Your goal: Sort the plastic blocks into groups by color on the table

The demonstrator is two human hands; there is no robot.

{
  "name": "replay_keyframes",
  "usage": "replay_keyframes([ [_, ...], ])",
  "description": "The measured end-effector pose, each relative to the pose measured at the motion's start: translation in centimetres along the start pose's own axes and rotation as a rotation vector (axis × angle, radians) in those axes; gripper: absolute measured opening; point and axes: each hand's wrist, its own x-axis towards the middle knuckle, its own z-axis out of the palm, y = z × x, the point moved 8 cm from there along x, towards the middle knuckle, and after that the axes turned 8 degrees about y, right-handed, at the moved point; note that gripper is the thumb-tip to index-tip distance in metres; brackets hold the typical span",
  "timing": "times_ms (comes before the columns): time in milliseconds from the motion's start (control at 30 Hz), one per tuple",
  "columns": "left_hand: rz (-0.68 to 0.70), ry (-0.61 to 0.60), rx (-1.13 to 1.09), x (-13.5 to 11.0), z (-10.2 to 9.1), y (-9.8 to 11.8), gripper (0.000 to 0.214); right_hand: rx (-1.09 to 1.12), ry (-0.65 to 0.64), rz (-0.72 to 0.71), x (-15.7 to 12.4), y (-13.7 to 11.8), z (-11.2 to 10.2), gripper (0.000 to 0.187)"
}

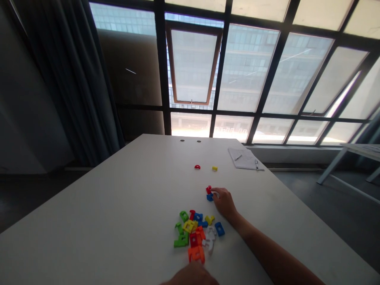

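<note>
My right hand [224,200] reaches over the table from the right, its fingers closed around a small red plastic block [208,190]. A blue block [209,197] lies right against the red one, under the fingertips; whether the two are joined, I cannot tell. My left hand [191,275] shows only in part at the bottom edge, beside an orange block [196,254], and its fingers are hidden. Between the hands lies a loose pile of shaped blocks: green [181,240], yellow [189,226], white [210,232], red [193,240] and blue [219,228].
Farther up the white table [118,206] sit a red arched piece [197,167] and a yellow piece [214,168]. Papers [245,158] with pens lie near the right edge. Large windows and a dark curtain [71,79] stand behind; another table [356,150] is at right.
</note>
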Motion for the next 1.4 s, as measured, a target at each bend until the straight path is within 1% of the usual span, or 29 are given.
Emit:
replay_keyframes([
  [100,0.016,0.014,-0.008,0.1,-0.5,0.3,0.036,-0.077,0.039,-0.019,-0.1,-0.2,-0.5,0.037],
  [200,0.002,0.002,0.011,0.2,-0.5,0.3,0.040,-0.097,0.052,-0.125,-0.2,-1.3,-0.8,0.043],
  [300,-0.021,-0.015,0.035,0.1,-0.1,0.0,0.042,-0.087,-0.002,-0.234,-0.4,-2.3,-0.3,0.044],
  [400,-0.025,-0.023,0.037,0.1,0.0,0.0,0.041,-0.104,-0.045,-0.247,-0.5,-2.4,0.2,0.045],
  [533,-0.017,-0.012,0.005,0.3,-0.5,0.3,0.040,-0.094,-0.059,-0.250,-0.4,-2.5,0.2,0.048],
  [667,-0.007,-0.009,-0.012,0.4,-1.0,0.7,0.040,-0.085,-0.097,-0.328,-0.5,-3.3,0.2,0.051],
  [800,0.004,-0.012,0.005,0.4,-1.0,0.6,0.041,-0.069,-0.129,-0.406,-0.8,-3.9,0.4,0.049],
  [867,0.004,-0.013,0.006,0.3,-0.8,0.6,0.040,-0.075,-0.118,-0.386,-0.7,-3.8,0.3,0.048],
  [933,0.004,-0.017,0.010,0.3,-0.5,0.5,0.040,-0.111,-0.101,-0.320,-0.5,-3.4,0.1,0.045],
  [1000,0.006,-0.015,0.023,0.3,-0.4,0.5,0.042,-0.155,-0.109,-0.263,-0.4,-3.1,0.1,0.040],
  [1100,0.020,-0.005,0.041,0.4,-0.4,0.6,0.044,-0.189,-0.145,-0.254,-0.6,-3.1,0.5,0.035],
  [1233,0.018,-0.020,0.045,0.4,-0.4,0.6,0.042,-0.198,-0.187,-0.258,-0.6,-3.0,1.1,0.040],
  [1400,0.001,-0.056,0.048,0.4,-0.1,0.4,0.039,-0.201,-0.317,-0.218,0.8,-1.9,2.6,0.047],
])
